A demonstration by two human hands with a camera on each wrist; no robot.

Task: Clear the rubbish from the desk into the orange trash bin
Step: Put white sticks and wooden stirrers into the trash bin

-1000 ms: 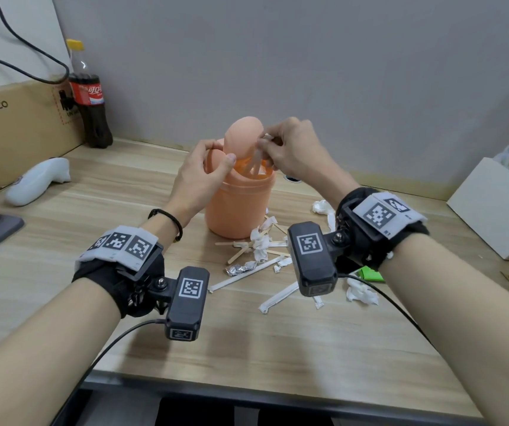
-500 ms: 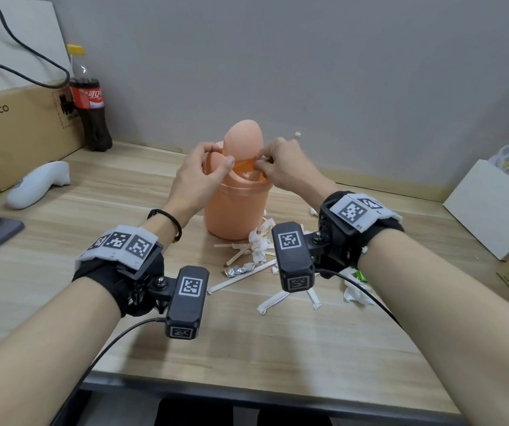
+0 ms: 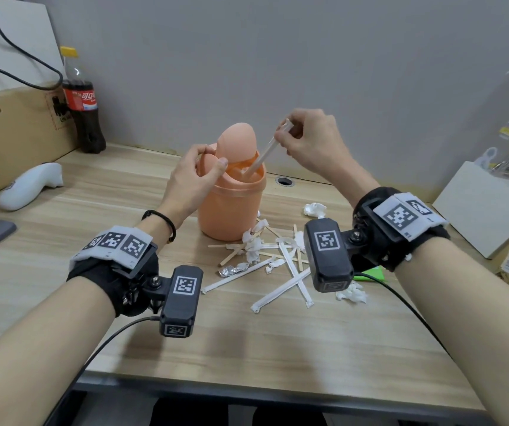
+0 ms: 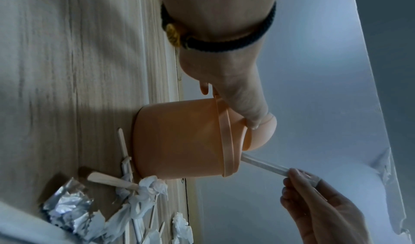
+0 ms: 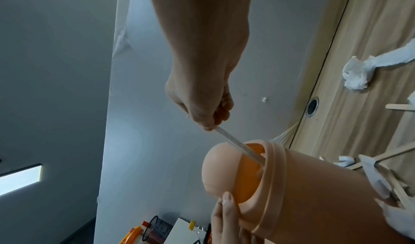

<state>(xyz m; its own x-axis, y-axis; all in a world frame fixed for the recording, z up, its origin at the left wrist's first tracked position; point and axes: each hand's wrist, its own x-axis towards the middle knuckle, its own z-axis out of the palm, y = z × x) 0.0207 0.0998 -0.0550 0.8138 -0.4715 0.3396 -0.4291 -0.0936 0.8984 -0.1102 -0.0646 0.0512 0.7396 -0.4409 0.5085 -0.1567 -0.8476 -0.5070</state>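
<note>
The orange trash bin (image 3: 231, 210) (image 4: 179, 144) (image 5: 314, 194) stands mid-desk with its swing lid (image 3: 236, 142) tipped up. My left hand (image 3: 195, 176) (image 4: 235, 95) grips the bin's top at the lid, thumb on the rim. Above and right of the opening, my right hand (image 3: 305, 139) (image 5: 202, 105) pinches a white paper straw wrapper (image 3: 262, 158) (image 4: 265, 166) (image 5: 238, 146) by its upper end; the lower end dips into the opening. On the desk in front of the bin lies rubbish (image 3: 271, 259): wrappers, wooden sticks, crumpled tissues, a foil scrap (image 3: 231, 269).
A cola bottle (image 3: 82, 103) and a cardboard box (image 3: 10, 130) stand at the back left, with a white controller (image 3: 30, 186) near them. A white box (image 3: 487, 207) sits at the right. A cable hole (image 3: 284, 181) lies behind the bin. A green scrap (image 3: 373, 276) peeks out under my right wrist.
My right hand has risen from the bin's opening, up and to the right, drawing the wrapper's upper end with it. The left hand keeps its hold on the bin.
</note>
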